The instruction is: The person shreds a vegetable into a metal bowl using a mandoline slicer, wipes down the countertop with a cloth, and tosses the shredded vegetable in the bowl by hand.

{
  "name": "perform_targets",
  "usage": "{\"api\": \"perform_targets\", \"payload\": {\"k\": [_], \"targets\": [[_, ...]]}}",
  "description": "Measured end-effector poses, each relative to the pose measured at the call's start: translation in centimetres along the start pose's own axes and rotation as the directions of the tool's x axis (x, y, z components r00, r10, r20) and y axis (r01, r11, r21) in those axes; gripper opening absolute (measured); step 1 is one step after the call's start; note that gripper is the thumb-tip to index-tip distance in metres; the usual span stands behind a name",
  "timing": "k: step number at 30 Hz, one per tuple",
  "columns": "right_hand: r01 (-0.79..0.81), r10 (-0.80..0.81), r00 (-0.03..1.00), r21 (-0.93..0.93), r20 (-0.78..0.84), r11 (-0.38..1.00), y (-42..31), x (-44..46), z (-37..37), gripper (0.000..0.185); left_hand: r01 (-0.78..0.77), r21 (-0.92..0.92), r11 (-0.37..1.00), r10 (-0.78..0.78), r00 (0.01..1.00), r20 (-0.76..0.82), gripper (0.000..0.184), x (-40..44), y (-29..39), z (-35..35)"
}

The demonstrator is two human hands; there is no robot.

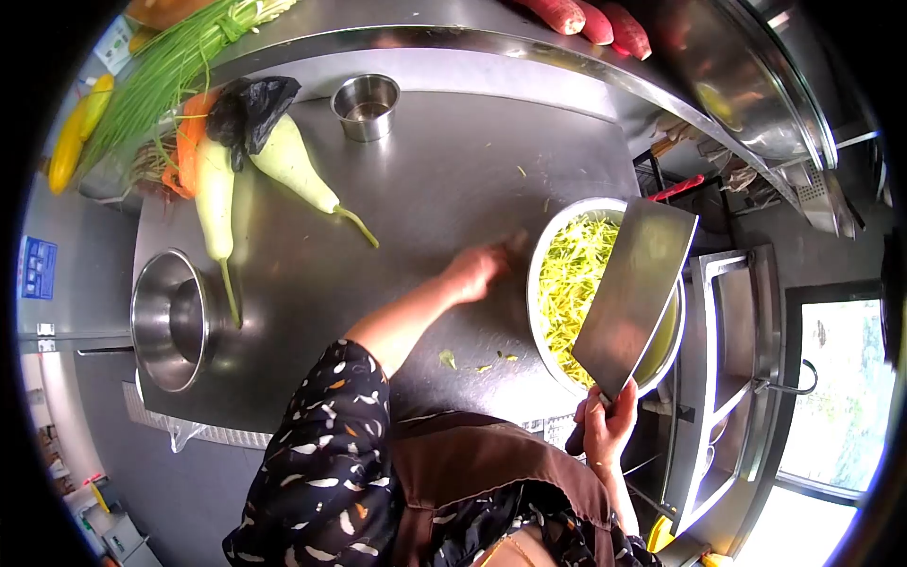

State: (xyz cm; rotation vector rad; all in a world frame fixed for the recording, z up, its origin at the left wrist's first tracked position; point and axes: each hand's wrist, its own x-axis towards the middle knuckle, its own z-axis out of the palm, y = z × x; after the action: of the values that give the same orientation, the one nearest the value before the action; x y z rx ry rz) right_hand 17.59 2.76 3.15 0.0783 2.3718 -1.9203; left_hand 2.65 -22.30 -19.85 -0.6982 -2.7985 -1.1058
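My right hand [607,425] grips the handle of a wide cleaver [635,283]. The blade is held over a large metal basin [535,307] and hides part of it. Thin yellow-green vegetable shreds [572,274] fill the visible part of the basin. My left hand [477,271] is just left of the basin, above the steel worktop [416,208]; its fingers are smeared by motion. A few green scraps [448,358] lie on the worktop between my left forearm and the basin.
Two pale green gourds [288,165], a black plastic bag [255,111] and an orange item [192,137] lie at the back left. An empty steel bowl [170,321] stands left, a small steel pot [365,106] at the back. A raised shelf edge [425,38] spans the back.
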Motion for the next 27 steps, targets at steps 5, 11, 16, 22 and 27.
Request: {"api": "perform_targets", "payload": {"k": [5, 11, 16, 22, 27], "targets": [[0.036, -0.033, 0.996, -0.031, 0.081, 0.999, 1.3, -0.1, 0.2, 0.039, -0.102, -0.228, 0.968, 0.128, 0.986, 0.103, 0.027, -7.9, 8.5, 1.2], [0.056, -0.042, 0.981, -0.071, 0.191, 0.996, 3.8, -0.4, -0.6, 0.049, 0.035, -0.268, 0.963, -0.115, 0.951, -0.287, 0.031, -14.6, 11.4, -3.0], [0.14, -0.045, 0.943, -0.27, 0.329, 0.953, 4.0, -0.8, 0.0, 0.042, 0.404, -0.174, 0.898, -0.432, 0.735, -0.523, 0.054, -18.0, 11.8, -1.3], [0.433, -0.187, 0.85, -0.449, 0.493, 0.782, 3.9, 0.6, 5.0, 0.052, 0.458, -0.682, 0.57, -0.407, 0.879, 0.249, 0.044, -15.8, 17.6, 0.3], [0.619, -0.209, 0.782, -0.691, 0.587, 0.374, 10.2, 0.6, 6.1, 0.045, 0.458, -0.701, 0.546, -0.613, 0.789, 0.038, 0.03, -17.5, 17.5, -1.0]]}}
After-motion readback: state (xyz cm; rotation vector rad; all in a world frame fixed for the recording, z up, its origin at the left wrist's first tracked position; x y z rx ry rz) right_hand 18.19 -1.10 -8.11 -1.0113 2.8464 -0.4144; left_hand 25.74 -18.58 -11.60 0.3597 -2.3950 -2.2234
